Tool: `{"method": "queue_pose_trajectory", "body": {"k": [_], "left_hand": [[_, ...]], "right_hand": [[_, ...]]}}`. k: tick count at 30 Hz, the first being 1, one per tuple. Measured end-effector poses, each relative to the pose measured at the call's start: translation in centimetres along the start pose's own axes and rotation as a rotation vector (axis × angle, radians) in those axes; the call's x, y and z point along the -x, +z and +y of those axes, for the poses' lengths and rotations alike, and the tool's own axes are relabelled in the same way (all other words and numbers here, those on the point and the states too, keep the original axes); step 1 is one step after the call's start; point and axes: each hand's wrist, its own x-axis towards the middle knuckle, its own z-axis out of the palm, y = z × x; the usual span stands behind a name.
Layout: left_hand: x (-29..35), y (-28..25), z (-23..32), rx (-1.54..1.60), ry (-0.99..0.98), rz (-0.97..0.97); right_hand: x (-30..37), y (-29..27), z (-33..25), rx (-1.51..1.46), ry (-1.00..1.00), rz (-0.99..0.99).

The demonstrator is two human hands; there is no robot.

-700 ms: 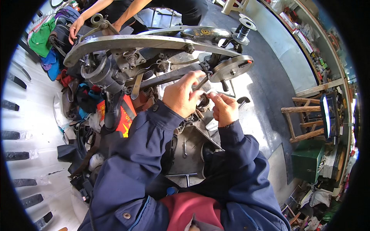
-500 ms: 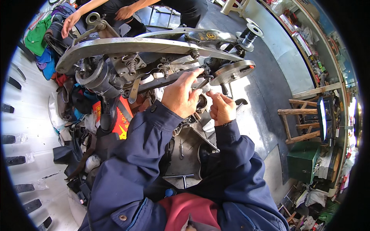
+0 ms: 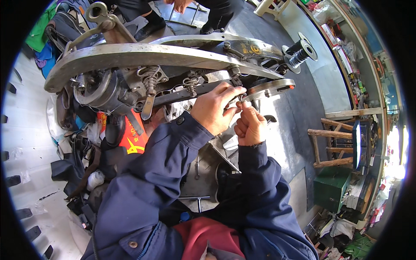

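A metal shoe-patching sewing machine [image 3: 143, 54] with a long curved arm spans the view ahead of me. At its right end, beside the round flat wheel [image 3: 266, 89], my two hands meet. My left hand [image 3: 215, 108] has thumb and fingertips drawn together at a small dark part under the arm's end. Close against it, my right hand [image 3: 250, 125] is closed in a pinch, its index finger and thumb touching the same spot. What lies between the fingertips is too small to make out. A spool of dark thread [image 3: 299, 53] stands beyond the wheel.
Bags, cloth and leather scraps [image 3: 82, 169] pile up at the left. A wooden stool [image 3: 333, 143] and a green box [image 3: 331, 188] stand at the right, before crowded shelves [image 3: 364, 78]. Another person's hand [image 3: 180, 5] shows at the top. A wrench [image 3: 197, 168] lies below my hands.
My hands have come closer together, the left fingers closing in toward the right fingertips. The other person's outstretched arm has left the upper left. The whole view has shifted slightly.
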Motion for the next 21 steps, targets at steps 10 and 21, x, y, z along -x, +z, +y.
{"method": "queue_pose_trajectory", "body": {"k": [10, 21], "left_hand": [[-0.49, 0.74, -0.60, 0.061, 0.013, 0.056], [-0.91, 0.60, -0.28, 0.113, -0.033, -0.073]], "right_hand": [[-0.39, 0.37, 0.26, -0.071, 0.012, 0.004], [-0.60, 0.62, 0.97, -0.113, 0.072, -0.122]]}}
